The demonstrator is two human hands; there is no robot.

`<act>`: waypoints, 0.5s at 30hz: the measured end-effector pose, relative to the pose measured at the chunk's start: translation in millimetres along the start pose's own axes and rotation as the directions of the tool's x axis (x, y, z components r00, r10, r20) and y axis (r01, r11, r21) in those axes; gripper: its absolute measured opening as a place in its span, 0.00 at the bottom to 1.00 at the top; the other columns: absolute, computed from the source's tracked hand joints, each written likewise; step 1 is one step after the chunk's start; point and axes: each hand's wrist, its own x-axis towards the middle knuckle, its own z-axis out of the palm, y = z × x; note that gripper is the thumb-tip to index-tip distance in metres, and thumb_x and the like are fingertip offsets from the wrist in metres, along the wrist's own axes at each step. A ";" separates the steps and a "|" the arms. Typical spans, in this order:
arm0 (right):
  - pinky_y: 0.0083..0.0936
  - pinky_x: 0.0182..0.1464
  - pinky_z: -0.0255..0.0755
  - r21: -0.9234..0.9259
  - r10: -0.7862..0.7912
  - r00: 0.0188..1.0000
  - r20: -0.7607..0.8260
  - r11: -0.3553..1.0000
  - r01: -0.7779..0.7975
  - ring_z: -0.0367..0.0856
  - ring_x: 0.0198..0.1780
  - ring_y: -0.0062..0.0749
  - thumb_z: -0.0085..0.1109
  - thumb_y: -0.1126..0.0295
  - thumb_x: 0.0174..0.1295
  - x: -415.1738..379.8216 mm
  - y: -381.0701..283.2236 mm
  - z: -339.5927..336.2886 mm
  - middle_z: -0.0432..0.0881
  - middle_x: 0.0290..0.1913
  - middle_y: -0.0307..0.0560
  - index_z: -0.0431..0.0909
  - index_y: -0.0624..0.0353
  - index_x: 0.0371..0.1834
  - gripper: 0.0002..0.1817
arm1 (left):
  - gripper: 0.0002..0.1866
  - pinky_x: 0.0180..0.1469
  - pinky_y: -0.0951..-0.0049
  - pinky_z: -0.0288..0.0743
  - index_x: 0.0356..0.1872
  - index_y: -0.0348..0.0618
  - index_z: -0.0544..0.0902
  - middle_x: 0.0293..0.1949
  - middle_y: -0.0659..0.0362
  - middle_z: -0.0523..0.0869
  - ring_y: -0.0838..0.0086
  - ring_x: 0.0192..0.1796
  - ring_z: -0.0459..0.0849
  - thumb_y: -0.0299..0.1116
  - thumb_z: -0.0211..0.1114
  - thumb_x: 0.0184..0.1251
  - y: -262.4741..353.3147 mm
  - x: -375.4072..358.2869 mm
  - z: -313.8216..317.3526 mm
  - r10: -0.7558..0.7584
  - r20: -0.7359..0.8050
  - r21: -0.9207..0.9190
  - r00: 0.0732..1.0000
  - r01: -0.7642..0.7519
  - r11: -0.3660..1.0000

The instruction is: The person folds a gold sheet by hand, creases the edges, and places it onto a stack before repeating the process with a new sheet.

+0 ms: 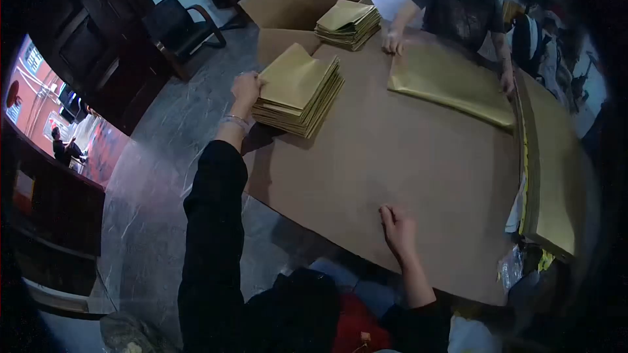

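Note:
My left hand (pixel 246 90) is closed on the left edge of a stack of folded gold sheets (pixel 294 85) near the table's left side. My right hand (pixel 397 227) rests over the bare brown tabletop (pixel 366 157) near the front edge, fingers curled together with nothing visible in them. Across the table, a co-worker (pixel 458 10) has both hands on a large folded gold sheet (pixel 451 82). Beyond my left hand's stack, a second stack of folded gold sheets (pixel 348 24) lies by the cardboard box.
An open cardboard box (pixel 281 3) stands at the table's far left corner. A thick pile of large gold sheets (pixel 556 163) lies along the right side. Black chairs (pixel 180 23) stand on the grey floor at left, near an open doorway with a seated person (pixel 63 147) outside.

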 end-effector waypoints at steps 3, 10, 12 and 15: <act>0.29 0.35 0.73 0.114 0.050 0.999 0.005 0.992 -0.050 0.80 0.31 0.40 0.52 0.63 0.66 -3.1 5.6 5.2 0.81 0.31 0.53 0.79 0.61 0.43 0.13 | 0.13 0.45 0.60 0.71 0.34 0.52 0.86 0.33 0.52 0.85 0.57 0.41 0.80 0.47 0.59 0.60 -2.2 -7.8 3.3 0.135 -0.053 0.115 0.989 -0.128 0.985; 0.29 0.37 0.73 0.011 -0.054 0.996 -0.074 0.998 0.055 0.81 0.33 0.38 0.52 0.62 0.66 -2.8 11.7 7.3 0.82 0.33 0.53 0.80 0.60 0.42 0.13 | 0.15 0.52 0.53 0.67 0.45 0.45 0.83 0.36 0.44 0.82 0.49 0.45 0.76 0.41 0.53 0.67 -21.3 0.4 15.6 0.179 0.079 0.126 0.981 -0.188 0.974; 0.29 0.39 0.73 -0.043 -0.019 1.000 0.009 0.999 0.019 0.82 0.34 0.39 0.52 0.61 0.66 0.0 25.5 11.0 0.82 0.35 0.53 0.80 0.59 0.43 0.14 | 0.16 0.52 0.53 0.67 0.48 0.43 0.81 0.39 0.42 0.82 0.49 0.47 0.76 0.41 0.54 0.67 -31.6 4.5 19.7 0.208 0.057 0.180 0.976 -0.215 0.960; 0.28 0.39 0.73 0.138 0.094 0.989 0.111 0.984 -0.109 0.80 0.34 0.34 0.51 0.61 0.67 -4.5 3.4 -11.1 0.82 0.34 0.50 0.79 0.59 0.45 0.14 | 0.21 0.53 0.55 0.69 0.56 0.38 0.74 0.48 0.41 0.78 0.49 0.48 0.76 0.38 0.59 0.65 6.1 -23.9 -6.1 0.243 -0.198 0.304 0.950 -0.176 0.936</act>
